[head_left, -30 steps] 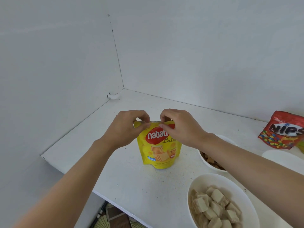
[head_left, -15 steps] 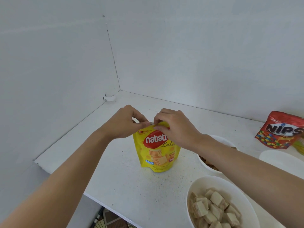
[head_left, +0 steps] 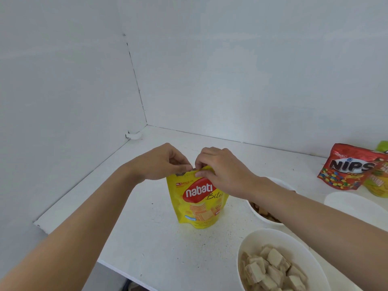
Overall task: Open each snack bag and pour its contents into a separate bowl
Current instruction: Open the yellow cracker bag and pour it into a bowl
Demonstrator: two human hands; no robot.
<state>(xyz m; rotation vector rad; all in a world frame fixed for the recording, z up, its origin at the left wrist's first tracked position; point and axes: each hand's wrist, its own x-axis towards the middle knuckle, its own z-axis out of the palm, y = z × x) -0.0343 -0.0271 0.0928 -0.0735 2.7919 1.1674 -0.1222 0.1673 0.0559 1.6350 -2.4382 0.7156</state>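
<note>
A yellow Nabati Bites bag [head_left: 197,204] stands upright in the middle of the white table [head_left: 147,238]. My left hand [head_left: 161,162] pinches its top edge at the left. Close beside it, my right hand [head_left: 220,166] pinches the same edge at the right. A white bowl [head_left: 247,244] of pale wafer cubes sits at the near right. Behind my right forearm a second white bowl [head_left: 258,215] holds brown snacks and is partly hidden. A red Nips bag [head_left: 348,166] leans at the far right.
An empty-looking white bowl [head_left: 352,204] sits at the right edge, with a yellow-green bag [head_left: 378,183] behind it next to the Nips bag. White walls close in the table at left and back. A small white fitting [head_left: 133,135] sits in the left corner.
Both hands have drawn closer together at the middle of the bag's top edge. The bag's top looks tilted slightly left now. The bag stays standing in the same spot.
</note>
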